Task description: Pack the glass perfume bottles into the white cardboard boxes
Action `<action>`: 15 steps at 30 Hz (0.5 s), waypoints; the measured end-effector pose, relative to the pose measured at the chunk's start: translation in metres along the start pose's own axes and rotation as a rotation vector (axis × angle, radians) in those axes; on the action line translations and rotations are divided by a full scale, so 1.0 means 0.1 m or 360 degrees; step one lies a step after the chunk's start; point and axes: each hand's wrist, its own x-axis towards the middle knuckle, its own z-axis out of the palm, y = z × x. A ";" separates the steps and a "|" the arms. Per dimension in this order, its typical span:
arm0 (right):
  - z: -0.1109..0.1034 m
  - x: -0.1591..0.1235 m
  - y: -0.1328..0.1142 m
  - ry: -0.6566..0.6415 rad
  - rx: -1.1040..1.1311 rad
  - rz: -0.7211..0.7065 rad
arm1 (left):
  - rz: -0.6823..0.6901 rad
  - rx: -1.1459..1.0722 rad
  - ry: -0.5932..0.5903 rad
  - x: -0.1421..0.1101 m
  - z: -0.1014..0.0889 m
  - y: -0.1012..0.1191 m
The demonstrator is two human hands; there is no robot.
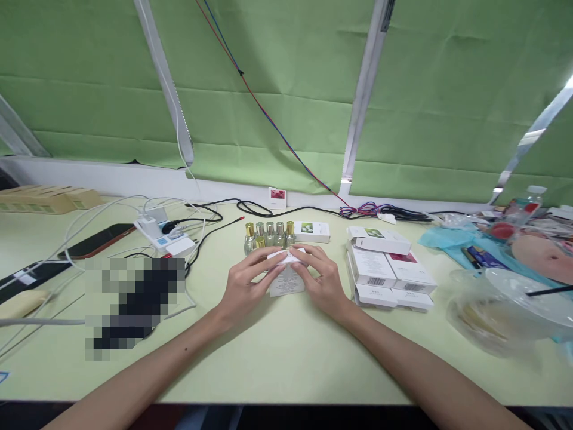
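Both hands meet at the middle of the table around a small white box (287,285) with fine print on the side facing me. My left hand (250,279) pinches its upper left edge with thumb and fingers. On the upper right edge, my right hand (321,280) grips in the same way. The fingertips cover much of the box's top. Just behind the hands stand several small glass bottles (270,235) with gold and silver caps. A white box with a green and white picture (313,232) lies right behind my right hand.
White boxes (389,269) are stacked to the right. Farther right are a clear plastic cup (505,310) with a black straw and blue plastic (452,240). On the left lie a power strip (172,239), cables and a phone (96,240). A small card (277,197) leans at the back.
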 end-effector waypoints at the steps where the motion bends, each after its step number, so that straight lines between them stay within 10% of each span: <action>1: 0.00 0.00 0.00 0.0002 0.0000 -0.0004 | 0.0008 -0.0001 -0.0001 0.00 0.00 0.00; 15: 0.02 -0.01 0.01 0.0014 -0.0025 -0.0045 | 0.0043 -0.0050 0.0008 0.03 -0.03 0.00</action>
